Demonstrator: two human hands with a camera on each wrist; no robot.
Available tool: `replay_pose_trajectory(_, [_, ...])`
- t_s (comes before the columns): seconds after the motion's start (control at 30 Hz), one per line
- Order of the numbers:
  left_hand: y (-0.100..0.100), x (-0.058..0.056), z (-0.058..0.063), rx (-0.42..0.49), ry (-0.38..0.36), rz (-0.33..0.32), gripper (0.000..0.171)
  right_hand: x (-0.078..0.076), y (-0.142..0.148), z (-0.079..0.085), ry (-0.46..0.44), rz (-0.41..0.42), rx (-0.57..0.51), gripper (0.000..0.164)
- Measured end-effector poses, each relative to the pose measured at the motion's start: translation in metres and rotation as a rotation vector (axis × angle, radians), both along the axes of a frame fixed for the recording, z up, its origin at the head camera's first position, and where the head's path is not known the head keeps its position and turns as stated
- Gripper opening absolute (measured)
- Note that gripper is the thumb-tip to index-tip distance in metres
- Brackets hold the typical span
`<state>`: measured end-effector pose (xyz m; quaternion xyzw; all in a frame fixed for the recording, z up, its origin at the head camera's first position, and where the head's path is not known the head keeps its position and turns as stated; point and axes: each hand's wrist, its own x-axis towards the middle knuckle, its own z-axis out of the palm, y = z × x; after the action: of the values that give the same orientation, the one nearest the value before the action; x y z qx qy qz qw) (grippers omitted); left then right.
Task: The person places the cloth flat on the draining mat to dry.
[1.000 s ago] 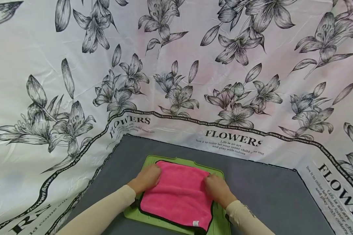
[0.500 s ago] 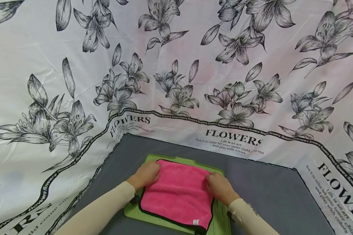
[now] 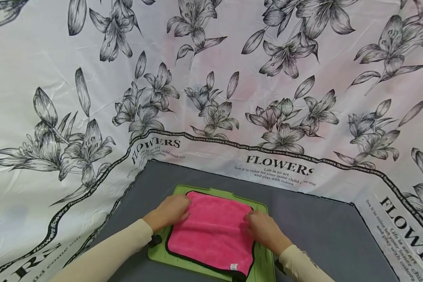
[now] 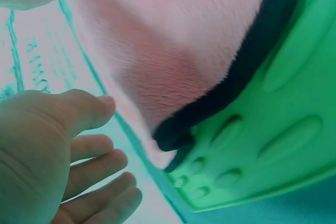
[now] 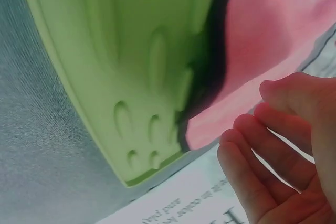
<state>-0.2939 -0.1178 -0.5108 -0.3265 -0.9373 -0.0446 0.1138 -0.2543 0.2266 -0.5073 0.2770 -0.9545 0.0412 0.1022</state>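
Observation:
A pink fleecy cloth [image 3: 211, 231] with black edging and a small white tag lies spread over a green tray [image 3: 158, 253] that has raised oval bumps. My left hand [image 3: 170, 211] is at the cloth's upper left corner. In the left wrist view its fingers [image 4: 105, 174] are spread and hold nothing, apart from the folded black corner. My right hand [image 3: 266, 229] is beside the upper right edge. The right wrist view has its thumb and fingers [image 5: 249, 174] loosely bent with a gap between them, holding nothing, near the other corner.
The tray stands on a dark grey tabletop [image 3: 320, 231]. White fabric [image 3: 211, 51] printed with black lilies and the word FLOWERS rises behind and on both sides of it. A black wrist strap piece [image 3: 155, 240] shows under the left sleeve.
Both hands have loosened from the cloth's upper corners, their fingers opening. The left hand has drawn back slightly to the left, the right slightly to the right. The cloth lies nearly the same.

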Motion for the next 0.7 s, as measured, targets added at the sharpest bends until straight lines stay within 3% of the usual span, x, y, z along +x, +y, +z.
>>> replay_pose_trajectory(0.1, [-0.002, 0.011, 0.011, -0.024, -0.010, -0.045, 0.019, 0.014, -0.001, 0.009, -0.005, 0.050, 0.019, 0.014])
replay_pose_trajectory(0.33, [-0.004, 0.046, 0.029, -0.069, -0.053, -0.168, 0.011, 0.051, -0.001, 0.022, -0.084, 0.145, -0.025, 0.011])
replay_pose_trajectory(0.5, [-0.006, 0.072, 0.028, -0.107, -0.153, -0.242, 0.023, 0.079, 0.001, 0.024, -0.222, 0.181, -0.067, 0.010])
replay_pose_trajectory(0.6, [-0.005, 0.084, 0.023, -0.127, -0.203, -0.265, 0.032, 0.090, 0.000, 0.022, -0.350, 0.185, -0.109, 0.015])
replay_pose_trajectory(0.7, [-0.004, 0.092, 0.012, -0.130, -0.168, -0.252, 0.034, 0.097, -0.006, 0.012, -0.422, 0.167, -0.113, 0.019])
